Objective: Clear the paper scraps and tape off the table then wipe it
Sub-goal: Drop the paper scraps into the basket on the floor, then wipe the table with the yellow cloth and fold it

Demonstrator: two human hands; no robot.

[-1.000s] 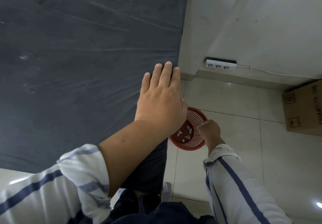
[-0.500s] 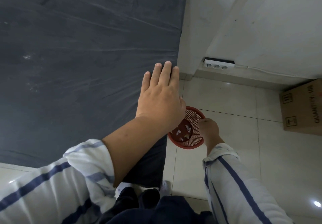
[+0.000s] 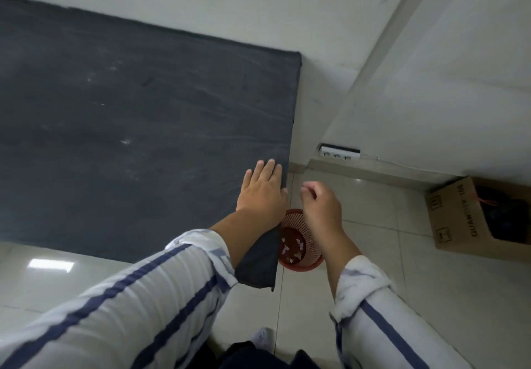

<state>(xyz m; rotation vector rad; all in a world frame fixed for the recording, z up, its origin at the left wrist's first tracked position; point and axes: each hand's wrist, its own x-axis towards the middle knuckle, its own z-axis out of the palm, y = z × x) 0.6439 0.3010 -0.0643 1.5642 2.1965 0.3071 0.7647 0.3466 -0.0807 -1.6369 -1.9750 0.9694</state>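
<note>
Right grip [image 3: 320,207] has come up from the basket [image 3: 301,266] rim to bench [image 3: 129,127] height. The view has swung up too, so the far bench edge and the wall are now in shot. Left grip [image 3: 263,190] unchanged: flat, palm down, fingers straight and together on the bench's right edge. Likely a brace while leaning over.

Right grip: fingers loosely curled, tips close to the thumb, nothing visible in it. Reads as emptied.

Scraps [image 3: 290,249] lie in the basket bottom. Basket stands on the floor just below the bench's near right corner, probably so debris can go straight in from the edge. No scraps or tape seen on the bench, only pale smears [image 3: 125,141]. Wiping looks to be what remains, but no cloth is in view.

Around: power strip [image 3: 339,153] at the wall foot, box [image 3: 477,219] well to the right. Left sleeve [image 3: 143,297] hides part of the bench's near edge.
</note>
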